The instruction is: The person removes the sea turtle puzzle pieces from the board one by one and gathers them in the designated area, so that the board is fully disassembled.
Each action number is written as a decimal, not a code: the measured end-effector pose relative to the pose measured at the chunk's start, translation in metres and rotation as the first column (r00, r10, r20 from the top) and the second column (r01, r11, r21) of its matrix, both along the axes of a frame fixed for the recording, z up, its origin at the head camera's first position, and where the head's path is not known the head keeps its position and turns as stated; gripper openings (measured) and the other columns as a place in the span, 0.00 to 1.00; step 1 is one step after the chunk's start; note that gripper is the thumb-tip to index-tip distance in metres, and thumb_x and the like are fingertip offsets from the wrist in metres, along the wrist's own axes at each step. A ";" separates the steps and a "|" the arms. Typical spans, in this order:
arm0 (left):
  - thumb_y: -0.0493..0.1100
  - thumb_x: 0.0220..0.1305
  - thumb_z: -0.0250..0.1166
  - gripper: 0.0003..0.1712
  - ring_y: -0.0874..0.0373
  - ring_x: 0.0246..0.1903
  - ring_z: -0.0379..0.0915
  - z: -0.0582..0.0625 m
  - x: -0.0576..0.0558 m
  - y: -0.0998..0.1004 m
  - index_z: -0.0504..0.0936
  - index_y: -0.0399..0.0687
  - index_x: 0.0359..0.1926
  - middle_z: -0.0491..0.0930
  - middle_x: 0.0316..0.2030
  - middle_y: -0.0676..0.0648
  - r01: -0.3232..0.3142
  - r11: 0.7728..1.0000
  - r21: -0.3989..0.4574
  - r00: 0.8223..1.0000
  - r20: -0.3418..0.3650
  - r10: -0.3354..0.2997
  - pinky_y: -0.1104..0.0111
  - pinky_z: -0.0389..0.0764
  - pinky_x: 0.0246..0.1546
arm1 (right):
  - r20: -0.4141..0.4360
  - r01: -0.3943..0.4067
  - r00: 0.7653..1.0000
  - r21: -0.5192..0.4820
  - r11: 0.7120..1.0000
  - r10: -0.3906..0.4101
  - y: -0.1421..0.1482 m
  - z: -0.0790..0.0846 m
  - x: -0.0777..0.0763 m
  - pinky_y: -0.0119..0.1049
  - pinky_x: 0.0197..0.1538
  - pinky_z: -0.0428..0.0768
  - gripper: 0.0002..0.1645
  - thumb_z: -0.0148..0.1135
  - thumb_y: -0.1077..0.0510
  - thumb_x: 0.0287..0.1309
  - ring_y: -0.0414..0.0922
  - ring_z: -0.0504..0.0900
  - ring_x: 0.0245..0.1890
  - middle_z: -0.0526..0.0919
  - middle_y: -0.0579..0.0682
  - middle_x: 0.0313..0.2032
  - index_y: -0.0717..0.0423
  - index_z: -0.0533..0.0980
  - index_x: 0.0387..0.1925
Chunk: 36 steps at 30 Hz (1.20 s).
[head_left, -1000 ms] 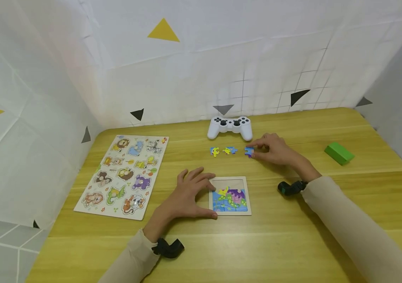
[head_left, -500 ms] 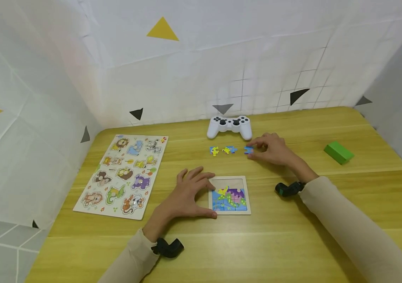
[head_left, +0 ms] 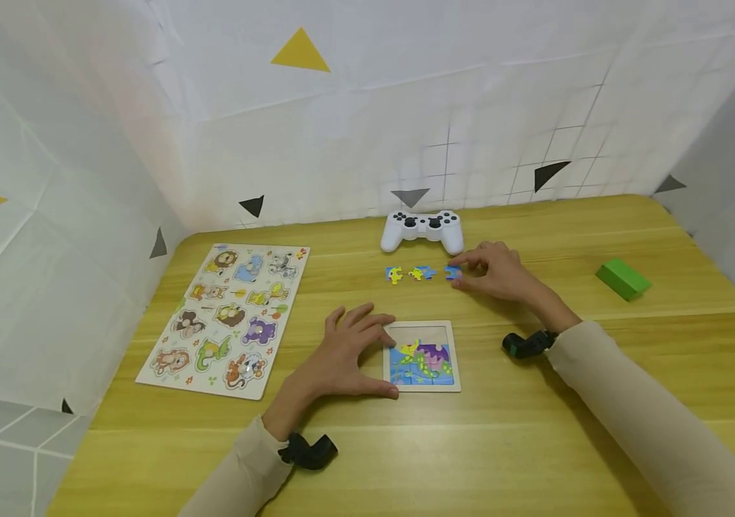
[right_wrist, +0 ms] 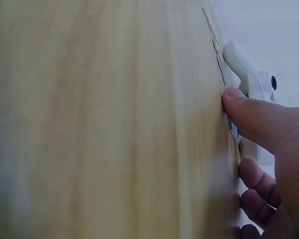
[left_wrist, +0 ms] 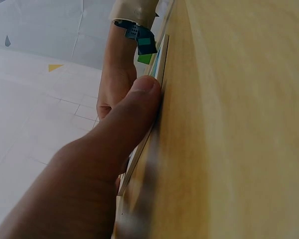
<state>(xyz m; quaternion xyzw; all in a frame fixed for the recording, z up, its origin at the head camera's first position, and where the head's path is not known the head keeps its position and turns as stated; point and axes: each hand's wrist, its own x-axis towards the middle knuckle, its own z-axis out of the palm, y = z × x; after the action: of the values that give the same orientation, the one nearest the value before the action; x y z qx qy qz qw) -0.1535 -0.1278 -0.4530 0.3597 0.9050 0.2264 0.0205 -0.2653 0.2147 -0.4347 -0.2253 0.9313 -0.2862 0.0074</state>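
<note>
My left hand (head_left: 344, 359) spans the left side of a small square jigsaw tray (head_left: 454, 359), thumb at its lower left corner and index finger at its upper left edge. The tray holds a partly filled sea picture in blue, purple, green and yellow; bare wood shows along its top. In the left wrist view the thumb presses the tray's edge (left_wrist: 162, 62). My right hand (head_left: 496, 273) pinches a blue puzzle piece (head_left: 452, 273) between thumb and index finger, low at the table. To its left lie a blue-and-yellow puzzle piece (head_left: 424, 273) and a yellow puzzle piece (head_left: 394, 274).
A white game controller (head_left: 423, 230) lies just behind the loose pieces. An animal puzzle board (head_left: 225, 323) lies at the left of the wooden table (head_left: 470, 452). At the right is a green block (head_left: 623, 279). A white patterned cloth (head_left: 341, 143) hangs behind.
My right hand has shifted slightly left with the blue puzzle piece, closer to the other loose pieces. My left hand stays at the jigsaw tray.
</note>
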 end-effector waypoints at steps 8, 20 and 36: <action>0.78 0.44 0.73 0.37 0.47 0.80 0.45 0.000 0.000 0.000 0.79 0.68 0.52 0.64 0.74 0.60 -0.002 1.000 0.002 1.000 0.010 0.002 0.37 0.37 0.75 | 0.053 -0.021 0.998 -0.077 0.997 0.025 0.003 0.000 0.000 0.42 0.45 0.64 0.21 0.72 0.49 0.60 0.50 0.74 0.41 0.82 0.54 0.39 0.48 0.85 0.55; 0.77 0.44 0.73 0.37 0.46 0.79 0.47 0.002 0.000 0.000 0.80 0.66 0.51 0.65 0.74 0.58 0.003 1.000 0.010 1.000 0.006 -0.003 0.36 0.38 0.74 | 0.132 -0.028 0.989 -0.267 0.963 0.065 -0.003 0.001 0.011 0.35 0.43 0.72 0.16 0.68 0.55 0.66 0.45 0.71 0.39 0.83 0.53 0.42 0.52 0.85 0.54; 0.78 0.44 0.73 0.38 0.46 0.80 0.46 0.002 0.000 0.001 0.76 0.70 0.53 0.66 0.74 0.59 -0.006 1.000 0.018 1.000 0.011 0.006 0.36 0.38 0.74 | 0.113 -0.252 0.953 -0.219 0.943 0.281 -0.036 0.012 0.044 0.41 0.48 0.76 0.12 0.74 0.51 0.59 0.44 0.80 0.44 0.88 0.40 0.43 0.44 0.88 0.45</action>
<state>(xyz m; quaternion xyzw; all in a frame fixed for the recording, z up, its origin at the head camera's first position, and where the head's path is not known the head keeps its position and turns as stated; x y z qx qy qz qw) -0.1534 -0.1265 -0.4515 0.3560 0.9038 0.2365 0.0213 -0.2217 0.1788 -0.4226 -0.3280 0.8552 -0.3912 0.0896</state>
